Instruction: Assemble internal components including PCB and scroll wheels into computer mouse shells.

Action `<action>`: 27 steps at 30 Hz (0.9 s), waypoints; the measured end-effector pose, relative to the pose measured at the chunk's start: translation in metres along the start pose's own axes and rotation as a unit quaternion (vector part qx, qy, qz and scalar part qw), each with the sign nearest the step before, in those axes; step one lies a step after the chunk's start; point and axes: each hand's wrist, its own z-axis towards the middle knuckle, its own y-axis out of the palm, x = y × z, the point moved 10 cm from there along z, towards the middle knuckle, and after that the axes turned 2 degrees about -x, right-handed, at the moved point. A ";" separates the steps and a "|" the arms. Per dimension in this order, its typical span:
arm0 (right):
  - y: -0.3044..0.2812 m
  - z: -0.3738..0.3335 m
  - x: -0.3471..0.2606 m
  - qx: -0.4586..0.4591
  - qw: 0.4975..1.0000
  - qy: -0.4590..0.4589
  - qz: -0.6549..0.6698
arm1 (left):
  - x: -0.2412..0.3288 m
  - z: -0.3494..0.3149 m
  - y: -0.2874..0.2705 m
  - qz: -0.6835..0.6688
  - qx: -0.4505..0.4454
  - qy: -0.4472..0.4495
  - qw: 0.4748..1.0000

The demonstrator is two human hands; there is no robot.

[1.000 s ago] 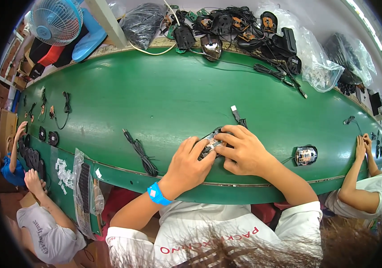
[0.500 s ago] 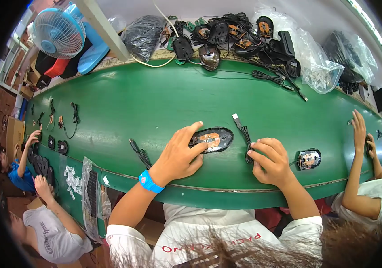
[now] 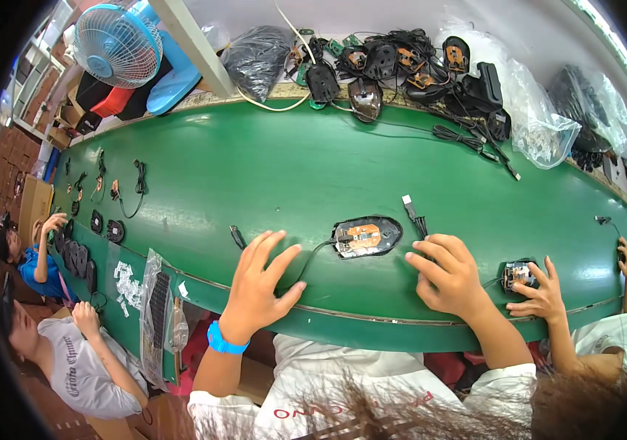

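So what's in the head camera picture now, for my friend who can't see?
An opened computer mouse, orange circuit board showing, lies on a green worktable between a person's left hand and right hand. The right hand partly covers a USB cable.

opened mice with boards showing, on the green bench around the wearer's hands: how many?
2. One opened mouse between the left hand and right hand; a second opened mouse right of that, partly covered by a co-worker's hand. Hands could hide more.
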 end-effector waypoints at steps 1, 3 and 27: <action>0.005 0.003 -0.001 -0.022 1.000 0.004 -0.004 | -0.005 -0.007 -0.002 0.008 -0.011 -0.027 1.000; 0.015 0.016 -0.005 -0.040 0.999 -0.005 -0.005 | -0.018 -0.022 -0.007 0.026 -0.036 -0.083 0.996; 0.066 0.042 -0.005 -0.153 0.987 -0.021 -0.045 | 0.000 0.052 0.050 0.017 0.006 0.024 1.000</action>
